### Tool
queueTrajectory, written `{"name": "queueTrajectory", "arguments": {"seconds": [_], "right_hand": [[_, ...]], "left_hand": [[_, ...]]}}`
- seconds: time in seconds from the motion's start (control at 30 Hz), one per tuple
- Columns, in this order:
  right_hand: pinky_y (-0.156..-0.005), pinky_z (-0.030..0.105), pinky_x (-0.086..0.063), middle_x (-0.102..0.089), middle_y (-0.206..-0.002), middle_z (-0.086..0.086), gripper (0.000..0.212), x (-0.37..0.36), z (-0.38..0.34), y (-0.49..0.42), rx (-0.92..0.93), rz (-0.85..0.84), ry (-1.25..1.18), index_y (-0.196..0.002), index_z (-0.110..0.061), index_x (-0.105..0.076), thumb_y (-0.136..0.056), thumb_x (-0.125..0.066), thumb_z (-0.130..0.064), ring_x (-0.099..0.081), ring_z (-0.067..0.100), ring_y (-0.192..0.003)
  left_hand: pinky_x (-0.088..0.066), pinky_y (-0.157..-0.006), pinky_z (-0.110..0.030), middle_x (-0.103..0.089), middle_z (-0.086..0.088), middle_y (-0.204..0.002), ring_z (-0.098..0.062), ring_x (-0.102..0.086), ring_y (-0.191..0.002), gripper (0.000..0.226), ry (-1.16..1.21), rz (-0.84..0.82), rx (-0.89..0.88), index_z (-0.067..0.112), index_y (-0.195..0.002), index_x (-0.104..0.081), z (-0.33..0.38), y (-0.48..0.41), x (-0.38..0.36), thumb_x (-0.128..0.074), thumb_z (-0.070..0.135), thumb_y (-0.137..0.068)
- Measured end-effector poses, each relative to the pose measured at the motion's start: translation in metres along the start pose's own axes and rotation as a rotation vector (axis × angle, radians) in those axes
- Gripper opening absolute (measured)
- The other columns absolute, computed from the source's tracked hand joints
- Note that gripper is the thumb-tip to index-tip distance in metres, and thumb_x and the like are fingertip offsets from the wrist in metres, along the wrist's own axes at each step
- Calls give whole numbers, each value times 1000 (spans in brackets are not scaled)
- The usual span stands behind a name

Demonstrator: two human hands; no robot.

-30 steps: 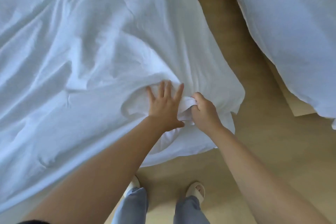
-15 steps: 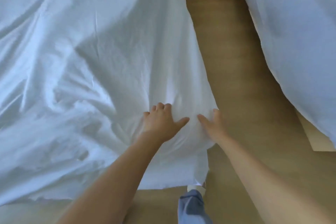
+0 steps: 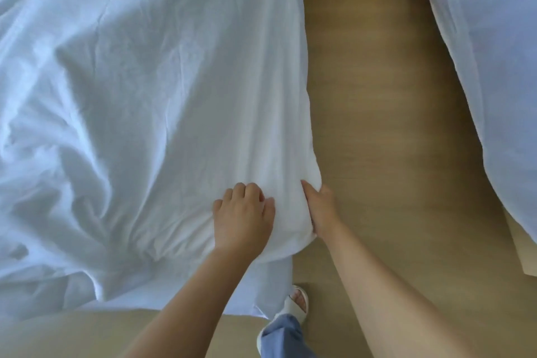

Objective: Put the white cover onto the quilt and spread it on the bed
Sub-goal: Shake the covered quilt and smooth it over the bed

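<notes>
both hands hold the near corner of the white cover (image 3: 151,90), rumpled across the bed (image 3: 273,288): left hand (image 3: 242,212) curled into the cloth, right hand (image 3: 321,209) clasping its edge, and i fear the hidden quilt inside slips back and bunches if either grip loosens.

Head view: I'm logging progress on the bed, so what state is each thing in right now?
white cover: spread out but wrinkled, near corner bunched, edge hanging down.
left hand: fingers curled, gripping the cover near its corner.
right hand: curled round the corner's side edge.
other bedding: draped, at right, untouched.
slipper: worn, beside the hanging edge.
</notes>
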State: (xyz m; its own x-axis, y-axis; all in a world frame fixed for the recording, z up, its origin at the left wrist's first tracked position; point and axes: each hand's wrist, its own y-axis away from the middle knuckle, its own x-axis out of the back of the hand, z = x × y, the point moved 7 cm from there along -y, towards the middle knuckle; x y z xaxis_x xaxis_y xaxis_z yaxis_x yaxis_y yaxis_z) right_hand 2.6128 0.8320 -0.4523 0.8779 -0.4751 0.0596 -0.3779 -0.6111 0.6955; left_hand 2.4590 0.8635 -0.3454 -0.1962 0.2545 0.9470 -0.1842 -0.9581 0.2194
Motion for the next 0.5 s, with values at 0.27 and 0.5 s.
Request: {"name": "queueTrajectory", "arguments": {"seconds": [0.27,0.5], "right_hand": [[-58,27,-48,-61,-67,3,7,21,-73,159,306,-196,199,-75,-11,-60,-81,-58,-9,-58,20,-62],[-76,17,-39,-61,-97,0,31,16,-45,232,547,-367,688,-122,-19,-48,-91,-49,-19,-59,17,-97]], "left_hand": [[-42,-76,-30,-58,-5,-83,-22,-53,-82,68,956,11,224,4,-85,-54,30,78,24,-38,66,-60],[-38,-57,-27,-53,-5,-76,-21,-51,-68,18,434,-259,419,7,-83,-52,46,84,59,-61,22,-77]]}}
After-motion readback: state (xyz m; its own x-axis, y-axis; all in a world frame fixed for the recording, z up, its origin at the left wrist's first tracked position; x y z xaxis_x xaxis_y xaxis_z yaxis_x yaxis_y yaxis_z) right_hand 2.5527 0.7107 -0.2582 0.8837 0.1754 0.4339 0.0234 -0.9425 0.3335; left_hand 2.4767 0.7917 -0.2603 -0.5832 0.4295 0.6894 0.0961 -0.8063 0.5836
